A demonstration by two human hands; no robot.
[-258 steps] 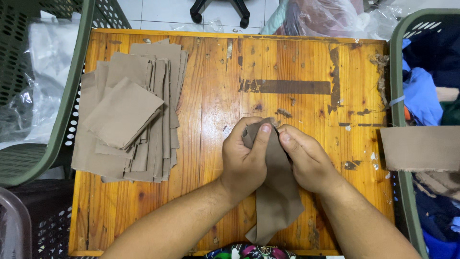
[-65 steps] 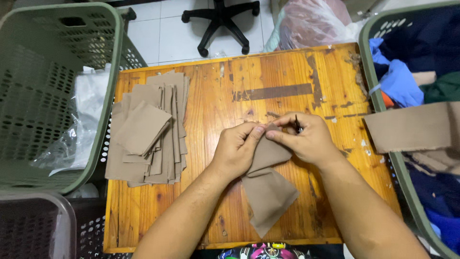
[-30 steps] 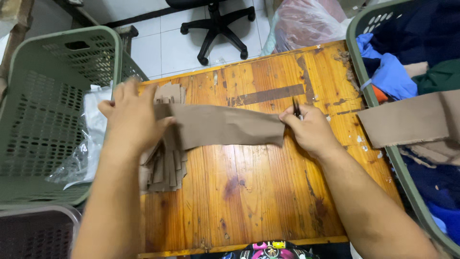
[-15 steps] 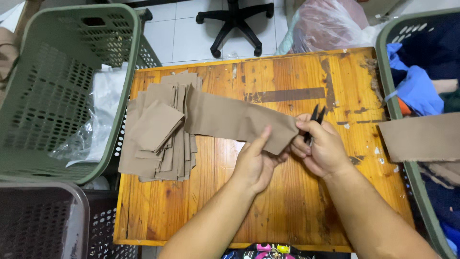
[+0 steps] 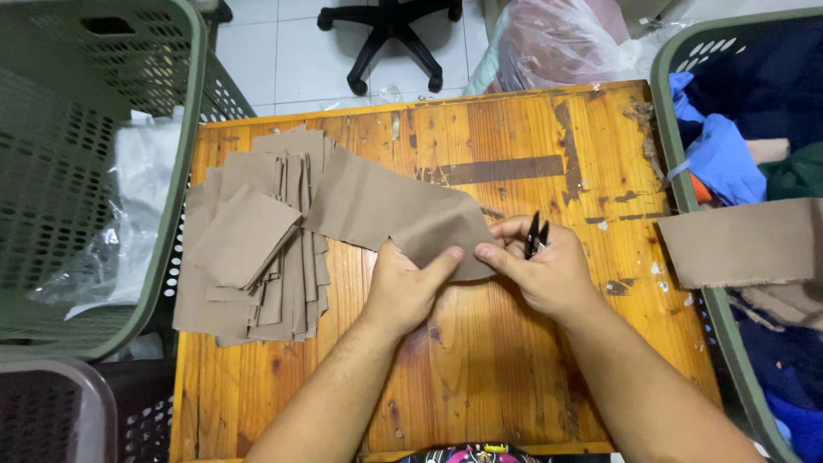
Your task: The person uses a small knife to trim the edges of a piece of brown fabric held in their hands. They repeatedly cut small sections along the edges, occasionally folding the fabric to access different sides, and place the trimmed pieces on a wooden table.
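A green perforated plastic basket (image 5: 77,171) stands at the left. Beside it, on the scuffed wooden counter (image 5: 480,360), lies a stack of flat tan fabric pieces (image 5: 249,249). A long tan fabric strip (image 5: 394,214) runs from the stack rightward and slightly down. The left hand (image 5: 407,287) pinches its right end; the right hand (image 5: 544,270) does too, also holding small black snips (image 5: 536,236).

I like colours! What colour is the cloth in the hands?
The cloth is plain light brown, no pattern; the head view shows it.

matt tan cloth piece (image 5: 403,214) on glossy, worn wooden table (image 5: 514,360).
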